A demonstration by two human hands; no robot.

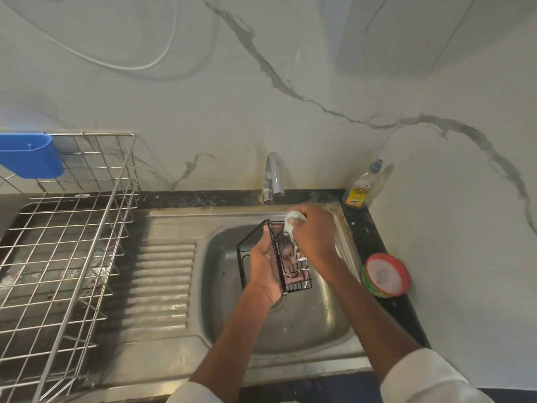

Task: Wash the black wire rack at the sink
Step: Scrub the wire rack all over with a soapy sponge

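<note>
Fingers of my right hand (315,234) are curled tight around a pale, soapy scrubbing sponge (293,221), pressing it against the upper edge of the black wire rack (271,257). My left hand (266,267) grips the rack from the side, fingers wrapped around its wires, holding it tilted on edge above the basin of the stainless steel sink (229,315). White foam clings to the wires near the sponge. Behind my hands stands the chrome tap (273,177). On the dark counter to the right sit a clear dish-soap bottle (361,189) and a round red-and-green tub (386,274). A silver wire drying rack (66,242) stands well to the left, with a blue plastic holder (29,155) hanging on it.
</note>
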